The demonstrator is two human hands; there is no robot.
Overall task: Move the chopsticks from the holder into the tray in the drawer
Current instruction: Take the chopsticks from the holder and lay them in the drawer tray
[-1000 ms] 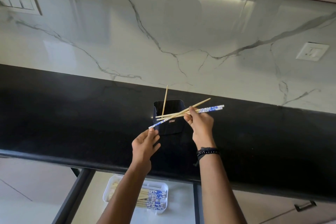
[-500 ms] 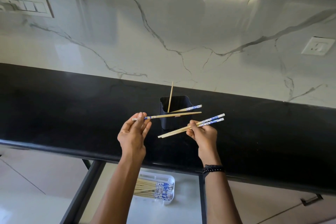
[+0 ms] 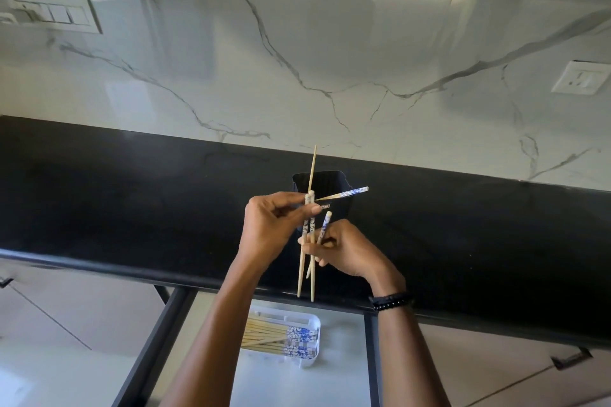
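Since half a second ago, my two hands have closed together. The chopsticks (image 3: 301, 277) have swung from lying crosswise to hanging almost upright, tips down.

Nearest me, the white tray (image 3: 312, 319) sits in the open drawer (image 3: 330, 383). It already holds a row of sticks (image 3: 264, 334) laid left to right, blue ends to the right. The tray lies below the hanging tips and toward me, so I judge the coming move is a drop plus a quarter turn to match that row.

Above it, my left hand (image 3: 274, 225) pinches the bundle near its patterned ends, with one stick splaying off to the right. My right hand (image 3: 347, 251), touching the same bundle lower down, curls round the shafts and one more stick. It looks the nearer of the two to the tray.

Beyond, a single chopstick (image 3: 313, 162) leans in the black holder (image 3: 334, 182) on the black counter (image 3: 132, 192). Behind that is a veined marble wall (image 3: 330, 59).
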